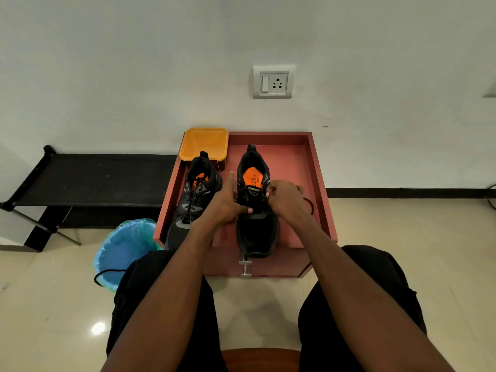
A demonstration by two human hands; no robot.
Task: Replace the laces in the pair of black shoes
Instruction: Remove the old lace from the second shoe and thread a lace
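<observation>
step: we judge we are working the black lace [310, 204] at the eyelets of the right shoe [256, 210], unlacing or threading, cannot tell which.
left hand [228, 204]: fingers mostly straight, thumb up, pressed against the shoe's left side at the tongue; it steadies, grips nothing we can see.
right hand [284, 198]: fingers curled, pinching the lace at the right eyelet row; a loop trails to the right over the tray.
shoes: both sit in the red tray [319, 183] topping the low cabinet; left shoe [192, 200] looks laced.
how to do well: we keep the shoe pinned, pull one eyelet at a time, avoid snagging.
risk: shoe toe overhangs the front edge, may slide.
other: orange tub [204, 142] at back, blue bin [120, 251] on floor with a black lace [104, 273] over its rim.
</observation>
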